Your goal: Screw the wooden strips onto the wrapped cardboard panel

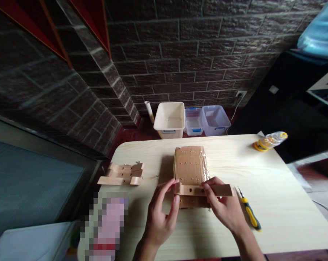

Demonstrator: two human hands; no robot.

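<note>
A bent wooden strip with dark holes (195,190) lies across the near part of a cardboard box (191,157). My left hand (162,214) has its thumb and forefinger at the strip's curved left end. My right hand (225,208) pinches the strip right of its middle, and the strip's flat end sticks out past the fingers. Rows of small holes dot the box's top, and clear tape shines along its right side. Beside my right hand rests a yellow and black screwdriver (250,213).
More bent wooden strips (123,174) lie at the table's left, with a few screws (156,175) nearby. A yellow-capped clear plastic container (270,141) is at the far right corner. Beyond the table (286,206) stand a cream bin (168,117) and two clear boxes. Something pixelated covers the near left.
</note>
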